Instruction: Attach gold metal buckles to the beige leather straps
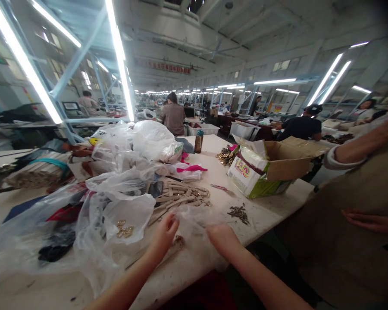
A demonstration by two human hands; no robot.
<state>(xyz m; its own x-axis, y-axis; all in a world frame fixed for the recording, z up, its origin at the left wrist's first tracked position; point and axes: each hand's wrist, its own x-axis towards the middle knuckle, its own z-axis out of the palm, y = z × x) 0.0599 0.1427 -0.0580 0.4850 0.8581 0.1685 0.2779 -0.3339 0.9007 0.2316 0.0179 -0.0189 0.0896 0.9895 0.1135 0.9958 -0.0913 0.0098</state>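
My left hand [167,230] is closed on the left side of a clear plastic bag [194,221] above the table. On the bag's right side, my right hand [221,237] is closed too, its fingertips partly hidden. Small brownish pieces [180,242] show at the bag's lower left. Beige straps with metal buckles [184,193] lie just beyond the hands. Gold-coloured rings [125,229] rest on white plastic to the left. A pile of small dark metal pieces [239,213] is to the right of the bag.
An open cardboard box [278,168] stands at the right, near scissors [219,187]. Plastic bags [148,142] heap at the left, beside a bottle [198,141]. A person in a brown apron [330,232] stands close at the right; others sit farther back.
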